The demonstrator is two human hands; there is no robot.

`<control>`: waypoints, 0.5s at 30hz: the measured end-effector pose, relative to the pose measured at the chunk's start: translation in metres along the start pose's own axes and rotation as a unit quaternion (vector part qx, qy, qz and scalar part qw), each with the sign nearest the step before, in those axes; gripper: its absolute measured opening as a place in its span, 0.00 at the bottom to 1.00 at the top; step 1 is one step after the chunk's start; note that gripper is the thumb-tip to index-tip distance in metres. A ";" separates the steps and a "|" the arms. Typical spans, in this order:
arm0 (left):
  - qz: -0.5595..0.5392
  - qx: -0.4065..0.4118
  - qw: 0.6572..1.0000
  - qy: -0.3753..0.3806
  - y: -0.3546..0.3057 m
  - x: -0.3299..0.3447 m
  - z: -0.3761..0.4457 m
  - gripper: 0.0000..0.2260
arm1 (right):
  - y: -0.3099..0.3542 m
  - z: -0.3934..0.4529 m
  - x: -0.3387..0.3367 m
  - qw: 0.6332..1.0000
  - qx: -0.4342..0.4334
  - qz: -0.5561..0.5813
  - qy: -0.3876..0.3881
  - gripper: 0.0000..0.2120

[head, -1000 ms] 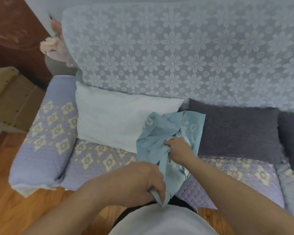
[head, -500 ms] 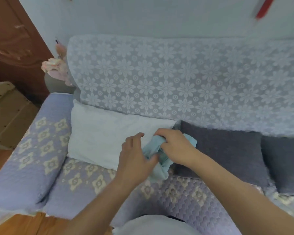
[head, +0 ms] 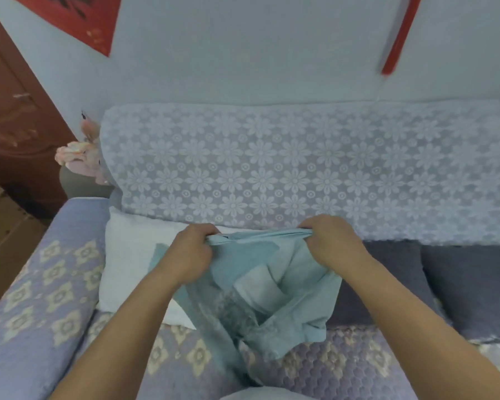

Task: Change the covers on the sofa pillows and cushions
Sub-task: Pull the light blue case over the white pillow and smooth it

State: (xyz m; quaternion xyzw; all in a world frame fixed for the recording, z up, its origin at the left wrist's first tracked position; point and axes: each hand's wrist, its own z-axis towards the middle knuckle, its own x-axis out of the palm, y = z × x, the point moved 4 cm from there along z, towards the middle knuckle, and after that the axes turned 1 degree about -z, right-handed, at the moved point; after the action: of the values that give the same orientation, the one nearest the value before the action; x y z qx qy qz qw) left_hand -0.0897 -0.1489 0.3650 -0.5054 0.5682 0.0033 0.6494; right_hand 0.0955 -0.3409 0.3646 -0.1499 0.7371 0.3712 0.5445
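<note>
A light blue pillow cover point(head: 272, 290) hangs crumpled in front of me over the sofa seat. My left hand point(head: 189, 255) grips its upper edge on the left and my right hand point(head: 331, 243) grips the same edge on the right, stretching that edge taut between them. Behind the cover, a bare white pillow point(head: 130, 261) leans against the sofa back at the left. A dark grey cushion point(head: 387, 284) stands to the right of the cover, partly hidden by my right arm, and a second dark grey cushion point(head: 474, 284) stands further right.
The sofa back wears a white lace flower throw point(head: 300, 171). The seat and left armrest point(head: 41, 298) carry a lilac quilted cover with cream motifs. A wooden door point(head: 9, 116) and pink flowers point(head: 78, 157) are at the left. Red hangings are on the wall.
My hands rose from the bunched cover and moved apart, spreading its top edge between them. The view tilted up, showing more wall.
</note>
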 end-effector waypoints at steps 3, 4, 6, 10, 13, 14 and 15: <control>-0.155 0.029 0.980 0.119 -0.020 -0.006 -0.024 0.21 | -0.001 0.000 -0.017 0.992 0.016 0.100 -0.071 0.16; -0.172 0.050 0.972 0.153 -0.026 -0.006 -0.030 0.18 | 0.002 -0.002 -0.020 0.986 0.016 0.149 -0.079 0.16; -0.182 0.068 0.956 0.219 -0.030 -0.007 -0.036 0.16 | 0.010 -0.005 -0.023 0.970 0.010 0.229 -0.085 0.18; -0.046 0.061 0.959 0.273 -0.027 -0.006 -0.040 0.24 | 0.030 -0.011 -0.030 0.964 -0.029 0.252 -0.074 0.18; -0.028 0.047 0.991 0.121 -0.030 -0.001 -0.031 0.23 | 0.052 -0.018 -0.030 0.969 -0.074 0.233 -0.044 0.17; -0.100 0.035 0.988 0.111 -0.032 0.004 -0.029 0.17 | 0.058 -0.018 -0.029 0.970 -0.084 0.227 -0.028 0.17; -0.179 0.018 0.977 0.113 -0.033 0.009 -0.028 0.13 | 0.062 -0.018 -0.028 0.971 -0.091 0.221 -0.013 0.16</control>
State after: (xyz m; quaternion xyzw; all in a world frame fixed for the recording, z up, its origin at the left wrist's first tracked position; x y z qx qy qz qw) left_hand -0.0883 -0.1887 0.3845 -0.5841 0.5378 -0.1804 0.5805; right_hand 0.0539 -0.3167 0.4167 -0.0277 0.7077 0.5500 0.4426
